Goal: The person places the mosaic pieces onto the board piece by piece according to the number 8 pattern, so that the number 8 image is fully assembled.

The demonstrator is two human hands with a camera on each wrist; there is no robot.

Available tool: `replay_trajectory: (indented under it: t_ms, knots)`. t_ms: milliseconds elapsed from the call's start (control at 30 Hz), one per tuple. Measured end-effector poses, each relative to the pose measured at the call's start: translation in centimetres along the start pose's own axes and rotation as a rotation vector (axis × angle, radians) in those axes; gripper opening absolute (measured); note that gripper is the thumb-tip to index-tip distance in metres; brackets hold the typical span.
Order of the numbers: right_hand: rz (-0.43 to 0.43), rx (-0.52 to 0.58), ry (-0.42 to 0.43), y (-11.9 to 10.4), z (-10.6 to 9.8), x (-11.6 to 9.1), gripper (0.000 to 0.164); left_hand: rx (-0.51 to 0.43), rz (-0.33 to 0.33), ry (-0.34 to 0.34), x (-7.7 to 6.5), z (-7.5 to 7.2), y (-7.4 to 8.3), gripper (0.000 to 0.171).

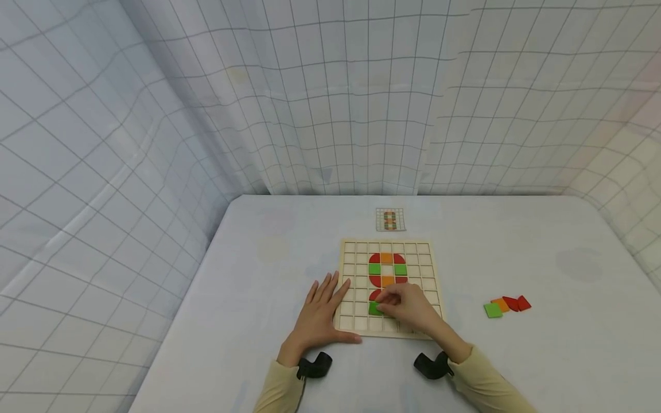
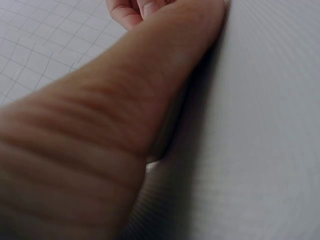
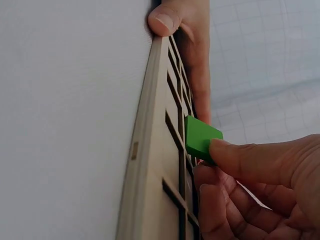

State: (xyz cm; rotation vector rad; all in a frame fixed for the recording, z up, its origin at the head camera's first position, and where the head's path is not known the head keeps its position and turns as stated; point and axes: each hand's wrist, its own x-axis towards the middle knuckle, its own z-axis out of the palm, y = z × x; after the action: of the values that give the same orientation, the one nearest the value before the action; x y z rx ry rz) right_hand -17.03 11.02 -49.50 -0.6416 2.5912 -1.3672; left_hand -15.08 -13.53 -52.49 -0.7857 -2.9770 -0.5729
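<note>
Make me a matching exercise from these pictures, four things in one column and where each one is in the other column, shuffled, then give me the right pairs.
Things:
1. green tile
2. left hand
3. pattern card
4. loose tiles

Places:
A. on the table beyond the wooden grid board
B. pinched by the right hand
C. on the table right of the board
D. flat at the board's left edge

Pairs: 1-B, 2-D, 3-A, 4-C

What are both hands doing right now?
Left hand: open, flat on the table, thumb against the wooden grid board.
Right hand: pinching a green tile over the board.
</note>
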Motion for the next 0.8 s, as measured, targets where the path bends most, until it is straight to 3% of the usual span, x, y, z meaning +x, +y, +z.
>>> replay_trajectory:
  t_ms: [800]
  knots:
    - [-0.034,-0.147,0.008,-0.10,0.47,-0.32,0.012,0.011,0.012,0.014,0.07,0.32,-0.12,0.118]
